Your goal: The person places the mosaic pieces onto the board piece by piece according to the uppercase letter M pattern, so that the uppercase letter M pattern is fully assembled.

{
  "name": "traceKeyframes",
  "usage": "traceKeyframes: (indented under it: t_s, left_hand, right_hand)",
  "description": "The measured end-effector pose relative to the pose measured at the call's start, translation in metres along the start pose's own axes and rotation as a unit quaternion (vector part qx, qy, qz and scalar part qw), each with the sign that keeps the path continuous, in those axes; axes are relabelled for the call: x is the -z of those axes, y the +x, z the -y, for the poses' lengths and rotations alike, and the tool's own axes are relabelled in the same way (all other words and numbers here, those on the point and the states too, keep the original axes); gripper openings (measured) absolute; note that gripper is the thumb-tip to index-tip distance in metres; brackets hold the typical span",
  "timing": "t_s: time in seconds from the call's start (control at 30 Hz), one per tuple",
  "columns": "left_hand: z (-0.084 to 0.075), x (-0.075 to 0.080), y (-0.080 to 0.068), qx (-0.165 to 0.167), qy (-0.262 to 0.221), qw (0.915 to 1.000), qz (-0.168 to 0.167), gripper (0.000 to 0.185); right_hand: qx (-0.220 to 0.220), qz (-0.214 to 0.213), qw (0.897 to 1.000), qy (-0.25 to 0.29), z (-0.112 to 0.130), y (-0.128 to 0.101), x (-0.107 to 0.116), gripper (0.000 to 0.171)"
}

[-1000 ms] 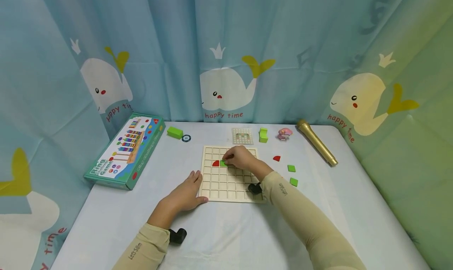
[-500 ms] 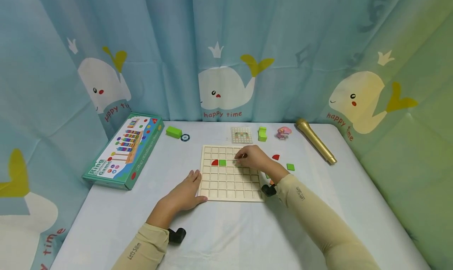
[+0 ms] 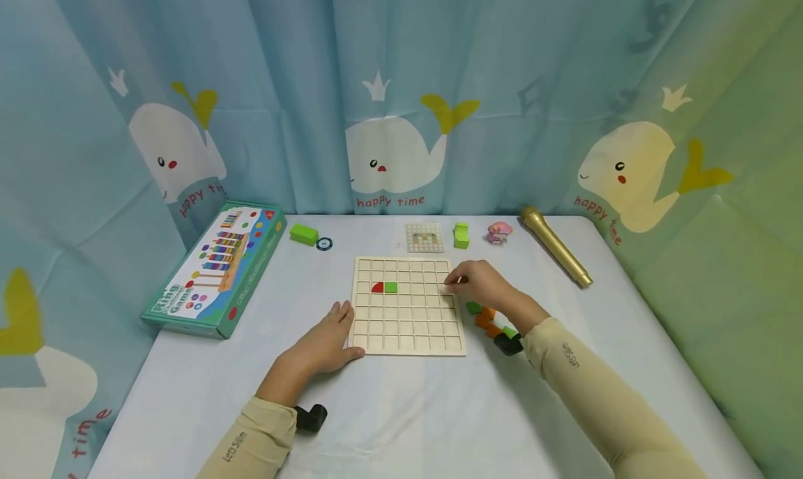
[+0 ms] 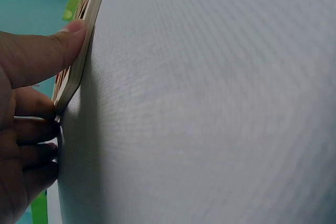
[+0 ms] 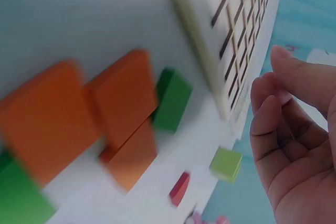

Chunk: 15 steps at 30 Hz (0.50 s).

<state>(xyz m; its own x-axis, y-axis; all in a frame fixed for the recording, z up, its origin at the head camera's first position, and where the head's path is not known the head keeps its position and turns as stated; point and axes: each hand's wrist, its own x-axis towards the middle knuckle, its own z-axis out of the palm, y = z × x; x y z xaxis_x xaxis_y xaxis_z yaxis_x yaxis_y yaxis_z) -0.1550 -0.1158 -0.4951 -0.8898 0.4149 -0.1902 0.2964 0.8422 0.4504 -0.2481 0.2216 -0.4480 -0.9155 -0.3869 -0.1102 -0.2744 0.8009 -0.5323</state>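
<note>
A wooden grid board lies flat on the white table. On it, a red quarter-circle tile sits directly left of a green square tile. My left hand rests at the board's near left corner, fingers along the side and thumb against the front edge. My right hand hovers at the board's right edge, fingers loosely bent, with nothing visible between thumb and fingertips. Beneath that wrist lie orange tiles, a green tile and a red tile.
Behind the board lie a pattern card, a green chair-shaped block and a pink figurine. A gold microphone is at the right. The game box, a green block and a round chip are at the left.
My right hand has let go of the green tile, leaving it beside the red one, and moved right to the board's edge. The left hand has stayed at the corner.
</note>
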Motion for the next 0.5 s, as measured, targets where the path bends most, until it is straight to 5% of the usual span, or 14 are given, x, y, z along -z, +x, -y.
traceKeyframes:
  t_s: [0.5]
  left_hand:
    - [-0.001, 0.001, -0.001, -0.005, 0.001, 1.0000, 0.002, 0.089]
  right_hand:
    - [-0.027, -0.005, 0.999, -0.023, -0.037, -0.041, 0.011, 0.016]
